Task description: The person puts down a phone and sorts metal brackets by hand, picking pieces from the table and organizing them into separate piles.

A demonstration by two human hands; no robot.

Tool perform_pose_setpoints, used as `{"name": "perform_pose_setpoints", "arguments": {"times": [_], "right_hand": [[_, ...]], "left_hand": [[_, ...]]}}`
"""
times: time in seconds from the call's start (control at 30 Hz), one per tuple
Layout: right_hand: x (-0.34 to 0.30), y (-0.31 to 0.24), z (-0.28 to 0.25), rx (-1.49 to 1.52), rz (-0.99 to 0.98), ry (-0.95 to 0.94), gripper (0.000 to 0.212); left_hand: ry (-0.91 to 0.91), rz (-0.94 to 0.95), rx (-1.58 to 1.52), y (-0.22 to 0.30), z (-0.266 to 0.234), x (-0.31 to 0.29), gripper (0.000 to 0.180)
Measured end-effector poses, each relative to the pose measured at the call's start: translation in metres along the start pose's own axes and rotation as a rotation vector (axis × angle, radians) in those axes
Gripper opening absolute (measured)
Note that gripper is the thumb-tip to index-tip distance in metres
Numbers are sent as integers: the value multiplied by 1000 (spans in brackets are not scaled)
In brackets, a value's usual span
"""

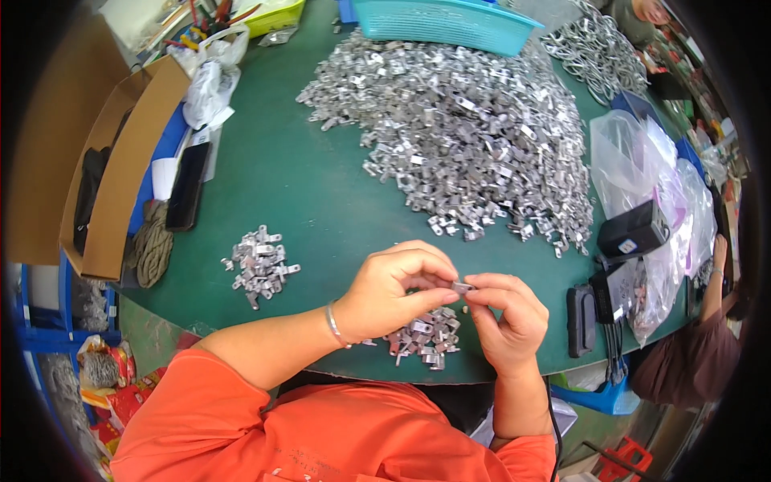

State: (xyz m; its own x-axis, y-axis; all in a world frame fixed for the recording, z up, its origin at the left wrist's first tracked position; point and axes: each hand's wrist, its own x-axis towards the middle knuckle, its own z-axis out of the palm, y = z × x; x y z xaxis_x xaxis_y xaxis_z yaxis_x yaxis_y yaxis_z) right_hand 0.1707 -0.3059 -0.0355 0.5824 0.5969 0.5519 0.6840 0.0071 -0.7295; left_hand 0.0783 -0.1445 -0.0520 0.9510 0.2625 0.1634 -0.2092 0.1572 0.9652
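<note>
the left hand [399, 283] and right hand [509, 323] hold a small metal piece [462, 287] between their fingertips above the green counter [321, 205]. a small cluster of metal parts [427, 336] lies nearer the body, and another cluster [261, 267] lies to the left. a large heap of similar parts [482, 136] spreads beyond, a turquoise basket [446, 26] at its far edge. a black phone [189, 185] lies near an open cardboard box [138, 153].

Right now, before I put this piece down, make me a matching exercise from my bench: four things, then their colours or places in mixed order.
Things:
1. Small metal part
2. Basket beyond the large heap
3. Bracelet
4. Phone

Clues:
A. Turquoise
B. At the fingertips of left hand and right hand
C. Black, near the cardboard box
D. Around a wrist

Pairs: 1-B, 2-A, 3-D, 4-C
</note>
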Motion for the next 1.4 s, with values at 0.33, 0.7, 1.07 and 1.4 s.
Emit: {"name": "perform_pose_setpoints", "arguments": {"times": [0.33, 0.7, 1.07, 1.4], "right_hand": [[-5, 5, -4, -52, 44, 55, 18], [2, 5, -3, -24, 1, 55, 20], [0, 5, -6, -43, 15, 102, 22], [0, 3, -6, -26, 17, 76, 21]], "left_hand": [[196, 125, 1086, 81, -104, -28, 12], [55, -64, 1354, 104, -132, -35, 10], [-84, 169, 1226, 5, -45, 84, 27], [33, 33, 1104, 52, -92, 63, 12]]}}
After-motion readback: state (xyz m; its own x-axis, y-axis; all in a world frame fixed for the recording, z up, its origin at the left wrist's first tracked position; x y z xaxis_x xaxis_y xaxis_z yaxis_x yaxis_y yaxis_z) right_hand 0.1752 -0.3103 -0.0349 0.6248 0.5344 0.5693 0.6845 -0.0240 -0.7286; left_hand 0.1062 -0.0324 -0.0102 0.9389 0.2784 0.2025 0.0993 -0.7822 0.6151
